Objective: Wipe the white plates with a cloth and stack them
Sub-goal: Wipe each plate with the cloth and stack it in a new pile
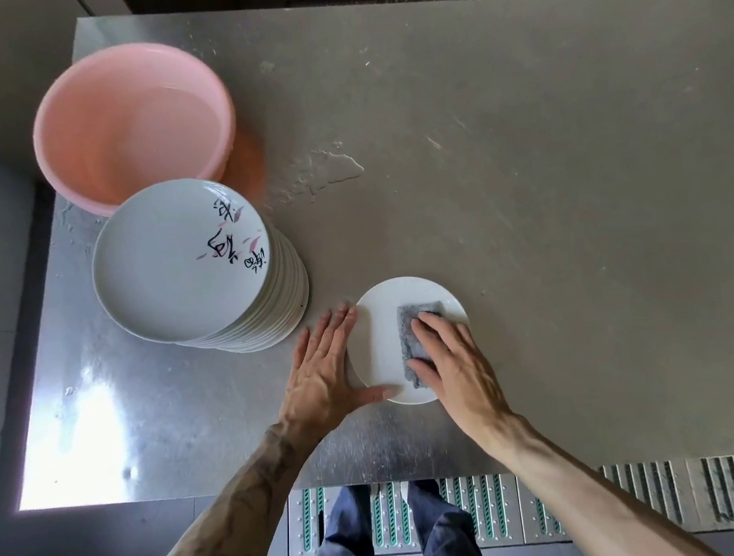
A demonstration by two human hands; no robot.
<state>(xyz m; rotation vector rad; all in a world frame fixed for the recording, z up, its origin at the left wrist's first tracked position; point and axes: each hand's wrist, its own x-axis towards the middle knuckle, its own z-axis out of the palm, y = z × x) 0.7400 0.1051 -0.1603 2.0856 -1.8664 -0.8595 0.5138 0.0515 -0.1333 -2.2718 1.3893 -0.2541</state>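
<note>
Near the front edge of the grey stainless-steel table (533, 209), a little left of its middle, lies one small round white plate (380, 336) with a grey rectangular cloth (418, 309) on it. The right hand (455, 359) lies flat on the cloth, fingers nearly straight and a little spread. It presses down and does not pinch, probably so that the whole cloth rubs the plate.

The left hand (325, 367) rests on the table just beside the plate. Its fingers are straight and close together along the left rim, and the thumb reaches along the near rim. It seems to work as a stop, so the plate does not slide on the smooth metal under the wiping.

Toward the left edge stands a tall stack of white round plates (167, 266), the top one with black brush writing and pink marks. It is near the left hand, which makes taking or adding a plate easy.

At the far left corner, touching or almost touching the stack, is a round pink plastic basin (89, 99) with water in it. A small puddle (323, 171) lies beside it.
</note>
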